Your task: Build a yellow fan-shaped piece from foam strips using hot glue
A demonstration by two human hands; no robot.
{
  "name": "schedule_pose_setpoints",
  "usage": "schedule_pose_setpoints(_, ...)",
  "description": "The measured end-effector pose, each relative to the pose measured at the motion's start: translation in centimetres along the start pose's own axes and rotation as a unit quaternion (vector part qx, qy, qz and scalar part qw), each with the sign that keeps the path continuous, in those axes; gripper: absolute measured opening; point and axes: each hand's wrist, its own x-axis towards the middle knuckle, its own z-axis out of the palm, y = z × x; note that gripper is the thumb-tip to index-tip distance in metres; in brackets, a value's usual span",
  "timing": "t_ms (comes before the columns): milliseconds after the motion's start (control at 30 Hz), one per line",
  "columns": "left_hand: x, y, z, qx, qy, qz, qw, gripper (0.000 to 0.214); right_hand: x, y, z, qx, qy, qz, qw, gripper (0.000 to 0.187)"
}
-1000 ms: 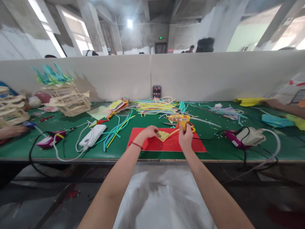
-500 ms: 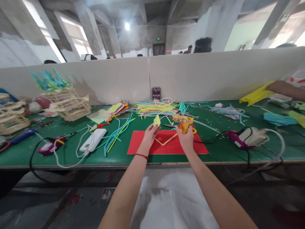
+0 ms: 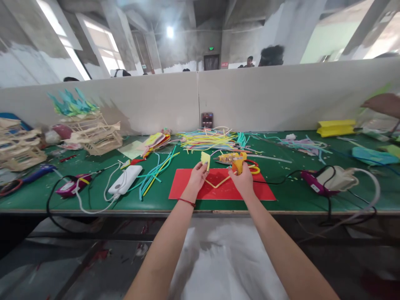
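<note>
My left hand point(image 3: 198, 177) pinches a small pale-yellow piece point(image 3: 205, 158), paper or thin foam, holding it up over the back edge of a red board point(image 3: 184, 183). My right hand point(image 3: 243, 179) is wrapped round the handle of a yellow-orange glue gun point(image 3: 231, 158). Its nozzle points left, towards the yellow piece, with a gap between them. Between my hands a pale-yellow strip point(image 3: 215, 187) bent into a V shows over the board; its upper ends run behind my fingers. Scissors with yellow-and-red handles point(image 3: 255, 167) lie partly hidden behind the gun.
Colourful strips point(image 3: 203, 141) are heaped at the back. Left are a white power bank point(image 3: 125, 180), blue-green strips point(image 3: 156, 175) and wooden frames point(image 3: 103, 139). Purple devices with cables point(image 3: 315, 183) sit right. A co-worker's hand point(image 3: 384, 104) is above a yellow folded piece point(image 3: 336, 128).
The glue gun has shifted left and its nozzle now points at the yellow piece, which has turned in my left hand. The co-worker's hand has let go of the yellow folded piece.
</note>
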Motion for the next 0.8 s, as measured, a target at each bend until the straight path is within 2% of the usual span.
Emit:
schedule_pose_setpoints(133,0.0,0.0,-0.2,-0.016,-0.002,-0.018,1.000,0.025,0.1,0.4,0.3,0.001,-0.022,-0.015,1.000,0.046)
schedule_pose_setpoints(300,0.2,0.0,-0.3,-0.026,-0.007,-0.030,0.999,0.020,0.1,0.7,0.5,0.023,-0.054,-0.068,0.996,0.035)
schedule_pose_setpoints(633,0.4,-0.1,-0.5,-0.033,-0.008,-0.045,0.998,0.019,0.3,1.5,0.8,-0.006,-0.047,-0.130,0.990,0.029)
schedule_pose_setpoints(800,0.5,-0.1,-0.6,-0.050,-0.023,-0.044,0.998,0.020,0.2,1.4,0.8,-0.004,-0.051,-0.136,0.989,0.026)
